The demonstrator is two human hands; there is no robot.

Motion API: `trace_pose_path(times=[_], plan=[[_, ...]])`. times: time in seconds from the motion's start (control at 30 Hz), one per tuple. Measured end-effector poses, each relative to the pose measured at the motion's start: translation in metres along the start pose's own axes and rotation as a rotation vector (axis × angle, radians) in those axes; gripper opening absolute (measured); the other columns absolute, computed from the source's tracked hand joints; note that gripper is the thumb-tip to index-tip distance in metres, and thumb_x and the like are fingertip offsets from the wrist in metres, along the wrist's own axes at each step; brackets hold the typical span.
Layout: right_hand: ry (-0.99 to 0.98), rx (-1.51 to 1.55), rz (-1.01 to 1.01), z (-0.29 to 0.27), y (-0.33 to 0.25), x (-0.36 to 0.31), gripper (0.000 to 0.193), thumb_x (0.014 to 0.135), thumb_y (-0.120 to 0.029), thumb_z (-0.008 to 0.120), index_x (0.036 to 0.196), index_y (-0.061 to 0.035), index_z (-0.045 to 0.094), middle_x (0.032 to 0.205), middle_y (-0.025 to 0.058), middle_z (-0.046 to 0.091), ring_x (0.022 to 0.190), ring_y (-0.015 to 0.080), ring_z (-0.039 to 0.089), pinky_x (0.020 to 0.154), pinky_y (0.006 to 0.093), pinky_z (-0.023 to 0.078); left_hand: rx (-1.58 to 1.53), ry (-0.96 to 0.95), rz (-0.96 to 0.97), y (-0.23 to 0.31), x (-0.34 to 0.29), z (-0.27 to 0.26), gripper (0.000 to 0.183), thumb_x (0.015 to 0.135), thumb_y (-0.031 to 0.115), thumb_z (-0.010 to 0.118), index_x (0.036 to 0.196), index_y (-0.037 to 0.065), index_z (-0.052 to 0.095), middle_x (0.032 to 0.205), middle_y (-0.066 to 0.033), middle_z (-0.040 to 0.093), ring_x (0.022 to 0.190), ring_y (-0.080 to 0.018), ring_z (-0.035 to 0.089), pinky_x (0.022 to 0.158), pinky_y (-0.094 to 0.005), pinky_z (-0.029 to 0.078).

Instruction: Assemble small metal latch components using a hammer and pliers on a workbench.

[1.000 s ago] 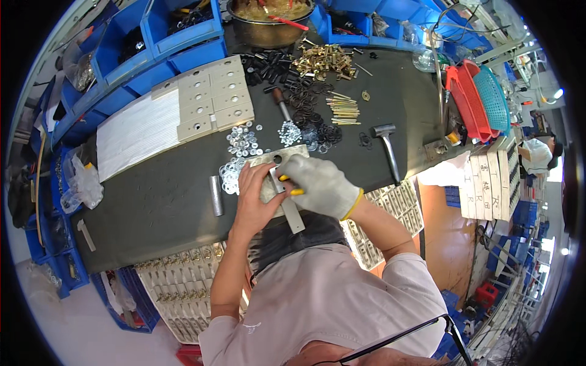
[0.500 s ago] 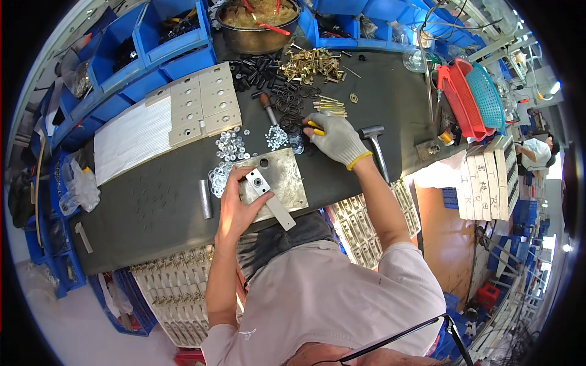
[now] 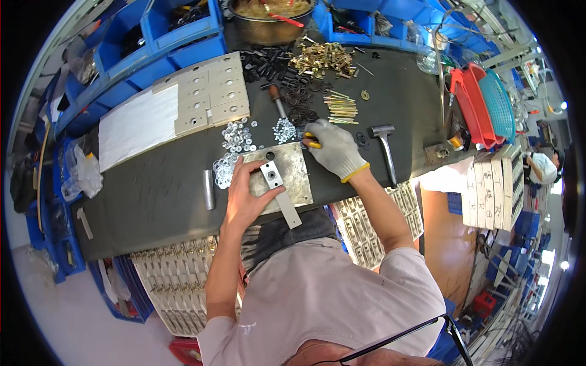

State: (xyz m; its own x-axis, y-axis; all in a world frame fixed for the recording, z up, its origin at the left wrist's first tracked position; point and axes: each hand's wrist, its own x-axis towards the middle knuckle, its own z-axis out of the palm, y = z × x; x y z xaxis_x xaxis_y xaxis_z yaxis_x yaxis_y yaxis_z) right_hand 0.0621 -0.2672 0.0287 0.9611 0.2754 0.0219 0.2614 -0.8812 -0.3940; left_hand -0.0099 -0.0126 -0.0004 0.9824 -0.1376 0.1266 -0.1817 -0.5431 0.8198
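My bare left hand [image 3: 245, 198] grips a narrow flat metal bar [image 3: 289, 210] with a small holed block [image 3: 272, 175] at its upper end. Bar and hand are over a square steel plate [image 3: 298, 174] at the table's near edge. My right hand [image 3: 336, 149], in a white knit glove with a yellow cuff, is closed around a yellow-handled tool [image 3: 314, 144]; its kind is mostly hidden by the fingers. That hand is just beyond the plate's upper right corner, beside small washers [image 3: 284, 130] and black rings [image 3: 301, 113].
Larger washers [image 3: 226, 169] and a metal cylinder [image 3: 209, 190] lie left of the plate. A hammer [image 3: 384, 149] rests to the right. Further back are yellow pins [image 3: 340, 108], brassy parts [image 3: 323, 59], holed plates [image 3: 213, 91] and blue bins [image 3: 183, 30]. A red basket [image 3: 473, 110] stands far right.
My right hand has come down and nearer the steel plate with the yellow-handled tool. My left hand keeps its grip on the bar, which is turned slightly more upright. The view has shifted a little.
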Motion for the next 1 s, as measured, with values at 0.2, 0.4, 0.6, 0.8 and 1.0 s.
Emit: trace_pose_path(times=[0.2,0.4,0.6,0.8,1.0], plan=[[-0.202,0.823,0.056,-0.026,-0.045,-0.018,0.017,0.092,-0.016,0.075,0.099,-0.0014,0.071,0.09,0.0126,0.071,0.079,0.0205,0.065,0.079,0.0321,0.052,-0.031,-0.032,0.01,-0.005,0.0,-0.001,0.073,0.068,0.021,0.098,0.128,0.007,0.059,0.133,-0.0129,0.067,0.143,-0.0387,0.05,0.116,-0.0472,0.042],[-0.189,0.71,-0.079,-0.012,-0.062,-0.008,0.021,0.09,-0.02,0.074,0.099,-0.0008,0.071,0.088,0.0126,0.07,0.08,0.0229,0.065,0.078,0.0358,0.052,-0.154,0.052,0.121,0.018,0.0,-0.015,0.053,0.076,0.014,0.09,0.122,0.004,0.066,0.125,-0.0139,0.069,0.118,-0.0321,0.064,0.102,-0.0411,0.052],[-0.207,0.691,-0.075,-0.008,-0.058,-0.004,0.022,0.09,-0.021,0.075,0.1,-0.001,0.072,0.088,0.0131,0.069,0.08,0.0237,0.066,0.078,0.0357,0.052,-0.118,0.088,0.143,0.018,-0.001,-0.013,0.032,0.079,0.003,0.085,0.109,0.001,0.073,0.123,-0.0144,0.07,0.113,-0.0302,0.067,0.097,-0.0386,0.054],[0.006,0.244,-0.19,0.013,-0.044,0.069,0.031,0.092,-0.033,0.073,0.107,-0.0059,0.075,0.1,0.0179,0.073,0.092,0.0392,0.07,0.083,0.0464,0.055,-0.15,0.131,0.103,0.028,-0.007,-0.004,0.029,0.082,0.002,0.083,0.107,-0.002,0.069,0.12,-0.0164,0.069,0.11,-0.031,0.068,0.095,-0.0371,0.053],[-0.143,0.025,-0.146,0.041,-0.052,0.115,0.026,0.091,-0.032,0.071,0.104,-0.0092,0.076,0.102,0.0168,0.075,0.1,0.0362,0.072,0.087,0.0458,0.057,-0.176,0.174,0.1,0.024,-0.007,0.0,0.031,0.081,0.001,0.083,0.108,-0.002,0.068,0.121,-0.0173,0.068,0.109,-0.0308,0.068,0.093,-0.0372,0.054]])
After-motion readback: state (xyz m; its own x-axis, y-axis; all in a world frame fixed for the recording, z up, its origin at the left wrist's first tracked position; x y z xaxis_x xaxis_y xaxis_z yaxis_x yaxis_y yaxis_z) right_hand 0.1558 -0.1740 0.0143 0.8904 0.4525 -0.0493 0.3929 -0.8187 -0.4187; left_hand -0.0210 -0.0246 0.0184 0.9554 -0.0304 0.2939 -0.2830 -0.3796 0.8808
